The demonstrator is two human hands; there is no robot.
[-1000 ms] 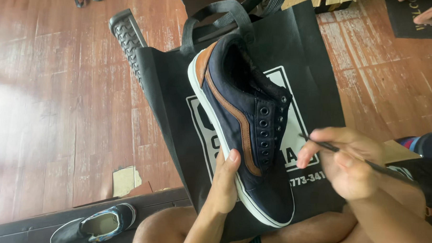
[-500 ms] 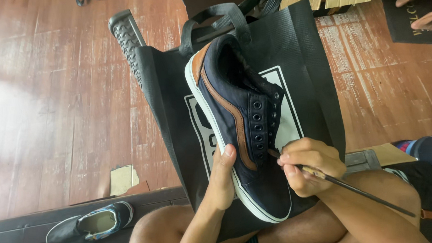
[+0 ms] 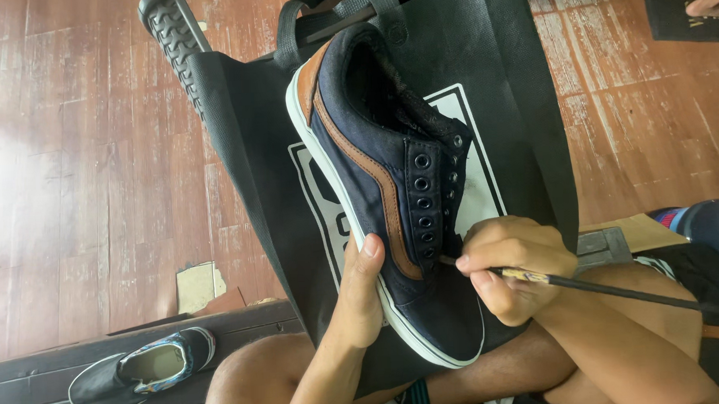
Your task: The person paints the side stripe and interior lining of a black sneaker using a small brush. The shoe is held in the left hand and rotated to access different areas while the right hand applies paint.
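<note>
Navy canvas low-top sneaker with a tan leather side stripe and white rubber sole point(image 3: 391, 201) – laceless, metal eyelets showing – sits tilted over the lap. Heel points up and away, toe toward the body. Left hand point(image 3: 361, 293) grips the sole edge near the toe; right hand point(image 3: 515, 267) pinches a thin black brush point(image 3: 609, 289), tip at the lowest eyelets. Underneath is a black fabric tote bag point(image 3: 515, 93) on worn wood floor point(image 3: 71, 156); a small dark slip-on shoe point(image 3: 142, 369) lies lower left.
</note>
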